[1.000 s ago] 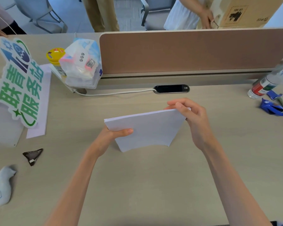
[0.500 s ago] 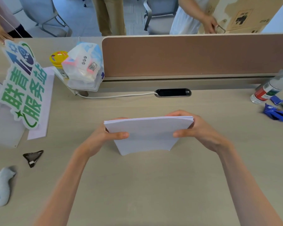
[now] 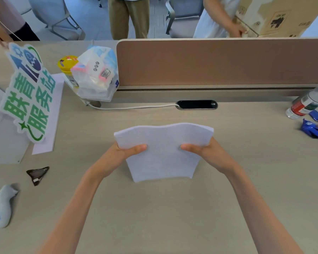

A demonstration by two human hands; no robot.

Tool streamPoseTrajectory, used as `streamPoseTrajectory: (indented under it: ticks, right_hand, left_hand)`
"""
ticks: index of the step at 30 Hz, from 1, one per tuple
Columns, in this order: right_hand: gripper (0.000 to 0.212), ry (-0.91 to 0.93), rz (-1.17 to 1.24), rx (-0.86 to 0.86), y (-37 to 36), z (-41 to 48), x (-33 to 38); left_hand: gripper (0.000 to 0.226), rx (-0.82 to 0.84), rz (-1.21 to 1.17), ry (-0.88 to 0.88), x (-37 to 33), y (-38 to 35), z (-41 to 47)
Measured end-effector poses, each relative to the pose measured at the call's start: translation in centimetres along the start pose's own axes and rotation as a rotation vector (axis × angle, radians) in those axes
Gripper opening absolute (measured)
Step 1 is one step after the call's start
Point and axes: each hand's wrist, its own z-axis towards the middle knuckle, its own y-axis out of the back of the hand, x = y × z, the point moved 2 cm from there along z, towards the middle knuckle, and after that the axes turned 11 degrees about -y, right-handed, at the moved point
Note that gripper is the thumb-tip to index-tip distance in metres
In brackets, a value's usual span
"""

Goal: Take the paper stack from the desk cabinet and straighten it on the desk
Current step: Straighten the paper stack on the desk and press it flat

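A white paper stack stands upright on its bottom edge on the beige desk, in the middle of the view. My left hand grips its left side, thumb on the near face. My right hand grips the right side the same way. The top edge of the stack bows in a wavy line. The desk cabinet is out of view.
A brown divider panel runs across the back, with a black cable port and white cable below it. A green sign, tissue packs and yellow-lidded jar stand left. A bottle and blue wrapper lie right. People stand beyond.
My right hand has slid from the stack's top right corner down onto its right side. The stack has squared up between both hands and its top edge now bows.
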Motion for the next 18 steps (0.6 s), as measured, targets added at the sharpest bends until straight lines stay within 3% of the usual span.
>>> streamPoseTrajectory:
  ticks: [6,12,15,18]
  right_hand:
    - [0.021,-0.101,0.066,0.036,-2.8,3.7,-0.7]
    - [0.03,-0.255,0.199,-0.114,-7.0,9.6,-4.8]
    - [0.037,-0.314,0.16,-0.17,-8.6,12.8,-6.6]
    - [0.032,-0.329,0.139,-0.177,-9.6,15.6,-7.6]
  left_hand:
    - [0.02,0.007,-0.041,0.057,1.0,3.9,1.6]
    - [0.024,-0.321,-0.121,0.133,7.9,7.4,5.2]
    - [0.035,-0.365,-0.069,0.157,10.8,9.0,7.3]
    - [0.025,-0.392,-0.063,0.145,13.4,10.4,9.0]
